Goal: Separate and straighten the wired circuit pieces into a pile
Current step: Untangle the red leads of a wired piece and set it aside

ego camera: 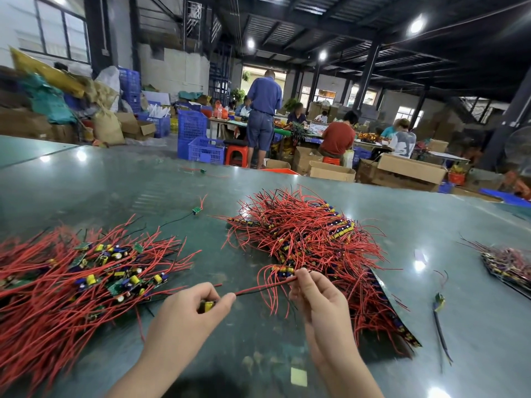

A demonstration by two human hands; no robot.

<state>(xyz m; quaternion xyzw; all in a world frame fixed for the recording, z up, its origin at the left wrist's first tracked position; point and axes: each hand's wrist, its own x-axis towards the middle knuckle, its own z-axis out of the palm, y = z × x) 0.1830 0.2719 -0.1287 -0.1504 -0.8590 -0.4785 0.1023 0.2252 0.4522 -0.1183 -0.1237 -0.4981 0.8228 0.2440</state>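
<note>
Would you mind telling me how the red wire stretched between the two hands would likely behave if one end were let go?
The red wire would probably droop, since the loose leads in the centre heap curl and arch freely. It looks light: the right hand holds it by a fingertip pinch. The small board in the left hand would likely pull that end down.

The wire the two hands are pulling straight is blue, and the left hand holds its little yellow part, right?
Not blue. The head view shows the wire is red. The left hand does hold its yellow part, and the right hand pinches the other end.
</note>
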